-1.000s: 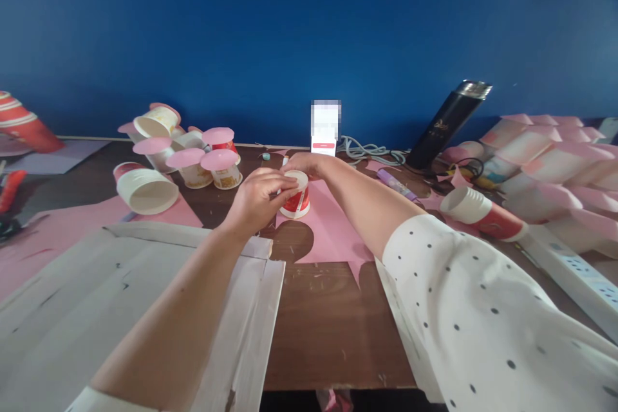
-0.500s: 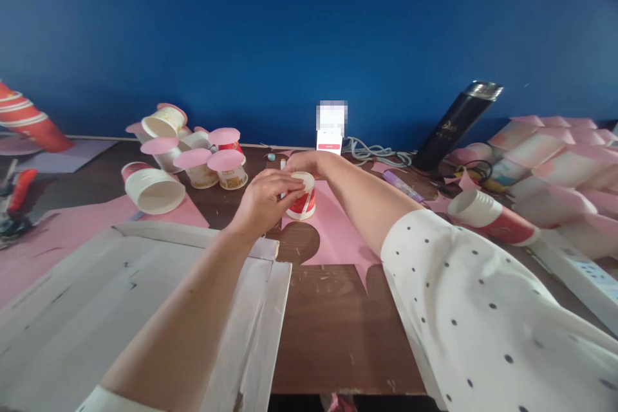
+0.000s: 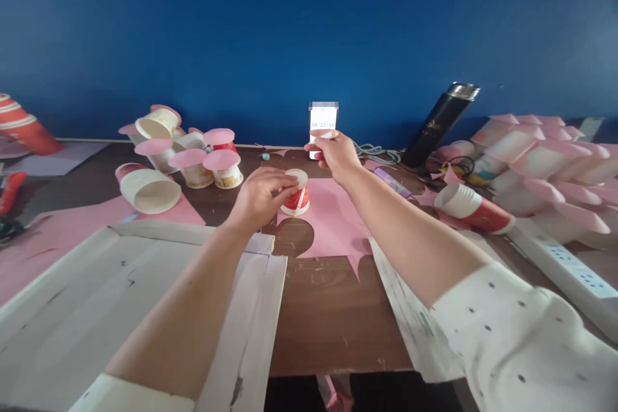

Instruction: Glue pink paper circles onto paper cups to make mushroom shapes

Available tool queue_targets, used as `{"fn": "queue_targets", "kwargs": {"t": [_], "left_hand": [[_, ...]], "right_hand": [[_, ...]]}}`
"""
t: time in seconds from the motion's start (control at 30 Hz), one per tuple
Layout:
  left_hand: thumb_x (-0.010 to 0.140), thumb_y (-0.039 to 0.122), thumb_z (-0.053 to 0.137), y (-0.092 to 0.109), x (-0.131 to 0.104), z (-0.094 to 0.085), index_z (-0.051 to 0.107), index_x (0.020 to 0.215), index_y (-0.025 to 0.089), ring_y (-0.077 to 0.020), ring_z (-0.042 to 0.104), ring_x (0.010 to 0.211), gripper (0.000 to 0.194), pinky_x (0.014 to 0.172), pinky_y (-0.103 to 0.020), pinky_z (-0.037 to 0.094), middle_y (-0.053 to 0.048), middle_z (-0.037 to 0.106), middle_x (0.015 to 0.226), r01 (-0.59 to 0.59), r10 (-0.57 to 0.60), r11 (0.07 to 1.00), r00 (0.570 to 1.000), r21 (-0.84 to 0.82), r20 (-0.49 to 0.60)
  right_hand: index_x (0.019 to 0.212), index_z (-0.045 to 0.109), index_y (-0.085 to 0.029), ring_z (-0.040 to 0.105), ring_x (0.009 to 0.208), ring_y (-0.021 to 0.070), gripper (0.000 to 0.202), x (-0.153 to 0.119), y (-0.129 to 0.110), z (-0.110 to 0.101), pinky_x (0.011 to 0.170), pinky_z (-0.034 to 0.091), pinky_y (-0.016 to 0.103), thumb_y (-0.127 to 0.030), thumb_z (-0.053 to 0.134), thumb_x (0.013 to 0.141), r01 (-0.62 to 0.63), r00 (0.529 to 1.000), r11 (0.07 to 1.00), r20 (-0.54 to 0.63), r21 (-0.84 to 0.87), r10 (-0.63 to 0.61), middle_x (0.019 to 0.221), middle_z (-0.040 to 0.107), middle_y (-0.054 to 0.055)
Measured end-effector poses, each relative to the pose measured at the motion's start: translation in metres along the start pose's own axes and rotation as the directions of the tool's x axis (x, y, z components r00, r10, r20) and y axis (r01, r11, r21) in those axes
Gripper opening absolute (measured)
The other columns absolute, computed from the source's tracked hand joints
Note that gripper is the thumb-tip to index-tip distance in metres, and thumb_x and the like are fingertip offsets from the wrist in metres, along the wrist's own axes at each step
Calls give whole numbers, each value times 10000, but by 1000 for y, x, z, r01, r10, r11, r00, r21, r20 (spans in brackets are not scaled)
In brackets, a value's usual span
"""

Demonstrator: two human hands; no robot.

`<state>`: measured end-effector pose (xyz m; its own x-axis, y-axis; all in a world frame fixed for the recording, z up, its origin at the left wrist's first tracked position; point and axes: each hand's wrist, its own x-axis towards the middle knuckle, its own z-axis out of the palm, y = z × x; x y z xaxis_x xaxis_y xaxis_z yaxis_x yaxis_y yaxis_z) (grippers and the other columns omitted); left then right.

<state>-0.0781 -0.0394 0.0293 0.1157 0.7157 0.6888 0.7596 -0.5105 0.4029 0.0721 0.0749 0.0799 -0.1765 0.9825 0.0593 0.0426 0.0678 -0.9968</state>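
A red paper cup [image 3: 297,203] stands upside down on a pink sheet [image 3: 333,225], its pale base on top. My left hand [image 3: 263,196] is at its left side, fingers bent and pressed together on the cup's upper edge. Beyond the cup, my right hand [image 3: 335,153] is raised in front of a lit phone [image 3: 324,117], its fingers curled; whether they hold anything small is too unclear to tell. The phone leans upright near the blue wall and shows digits.
Cups with pink discs [image 3: 221,159] stand at the left, by a lying cup stack [image 3: 154,192]. A white tray [image 3: 62,315] fills the front left. Rightward are a black flask [image 3: 437,125], a red cup stack [image 3: 487,215], a power strip [image 3: 564,264] and many cups [image 3: 545,154].
My right hand has left the cup and moved right and up to in front of the phone. My left hand remains at the cup. The view has shifted slightly.
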Motion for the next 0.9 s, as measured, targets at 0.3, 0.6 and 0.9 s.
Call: {"fn": "queue_targets", "kwargs": {"t": [0.3, 0.6, 0.9], "left_hand": [[816, 313, 641, 2, -3, -1, 726, 931, 269, -192, 639, 974, 150, 888, -384, 513, 1, 738, 943, -54, 54, 999, 998, 6, -32], [816, 295, 643, -8, -6, -25, 705, 999, 272, -197, 613, 1030, 194, 963, -421, 457, -24, 712, 1028, 87, -8, 986, 873, 139, -488], [831, 313, 614, -15, -11, -17, 713, 977, 270, -229, 568, 1053, 181, 1014, -436, 325, -26, 712, 1043, 156, 5, 925, 906, 346, -424]], "right_hand": [[1034, 566, -227, 648, 719, 134, 235, -80, 52, -24, 518, 511, 220, -276, 542, 806, 199, 971, 980, -140, 13, -195, 904, 693, 25], [1126, 516, -263, 605, 625, 90, 273, -83, 62, -21, 492, 478, 209, -269, 510, 853, 394, 899, 919, -214, 17, -381, 983, 668, 29], [1206, 514, -274, 585, 581, 82, 296, -92, 66, -19, 572, 518, 251, -346, 454, 926, 531, 842, 842, -54, -93, -537, 950, 666, 24]]}}
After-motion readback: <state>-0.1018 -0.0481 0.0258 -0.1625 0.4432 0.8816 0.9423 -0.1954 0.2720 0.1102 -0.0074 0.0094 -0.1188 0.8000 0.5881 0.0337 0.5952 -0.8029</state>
